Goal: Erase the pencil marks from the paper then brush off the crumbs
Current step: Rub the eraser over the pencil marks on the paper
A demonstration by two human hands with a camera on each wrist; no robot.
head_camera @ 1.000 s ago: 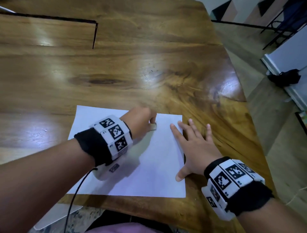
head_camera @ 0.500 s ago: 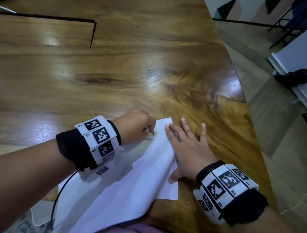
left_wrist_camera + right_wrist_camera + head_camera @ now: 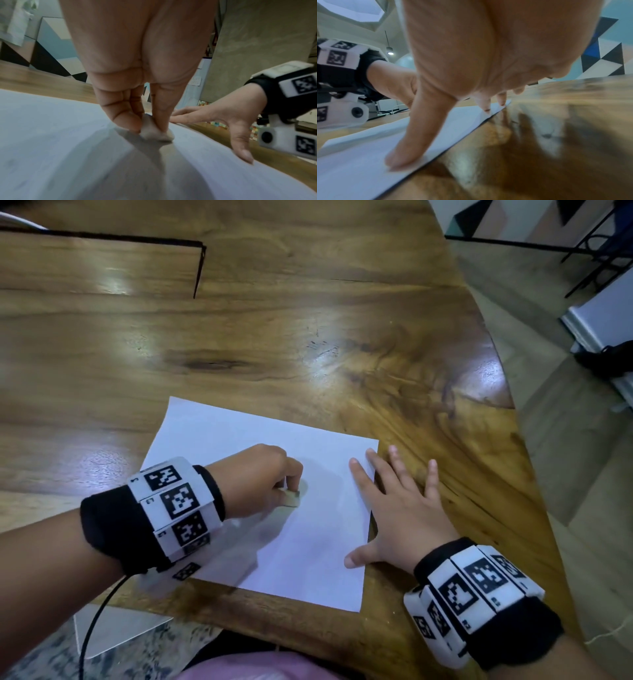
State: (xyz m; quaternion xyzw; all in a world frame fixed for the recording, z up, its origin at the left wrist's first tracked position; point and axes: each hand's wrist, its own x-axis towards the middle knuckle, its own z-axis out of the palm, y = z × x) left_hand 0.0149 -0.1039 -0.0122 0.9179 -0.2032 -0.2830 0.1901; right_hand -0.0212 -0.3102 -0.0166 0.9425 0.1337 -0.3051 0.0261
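The white paper [image 3: 274, 508] lies flat near the bench's [image 3: 308, 320] near edge. On its middle, the left hand [image 3: 253, 481] pinches a small eraser [image 3: 291, 497] against it. The right hand [image 3: 404, 508], fingers spread wide, presses the paper's right edge.

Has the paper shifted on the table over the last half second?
Yes. The paper hung crumpled over the near edge of the table then; now it lies flat on the wood, pushed back from that edge.
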